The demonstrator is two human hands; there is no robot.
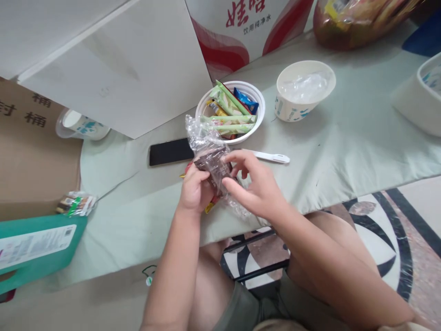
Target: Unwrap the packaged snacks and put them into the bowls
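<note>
My left hand (pixel 195 189) is closed around a dark brown packet in crinkled clear plastic wrap (pixel 214 162), its thumb pressed on top. The wrap sticks out loosely at the upper and lower ends. My right hand (pixel 253 181) is at the packet's right side, thumb and fingers apart; whether the fingertips touch the wrap I cannot tell. Red and yellow bits of wrapper show around my left hand, mostly hidden. Just beyond the packet stands a white bowl (pixel 261 103) of small wrapped snacks, several in green sleeves. A black phone (pixel 170 152) lies behind my left hand.
A white plastic handle-like strip (pixel 272 157) lies beyond my right hand. A paper tub (pixel 292 110) holding clear plastic stands at the back right. White panels (pixel 117 64) and a red-and-white carton (pixel 223 50) rise behind. A teal box (pixel 41 248) sits left; the cloth-covered table's edge (pixel 344 197) is near my knees.
</note>
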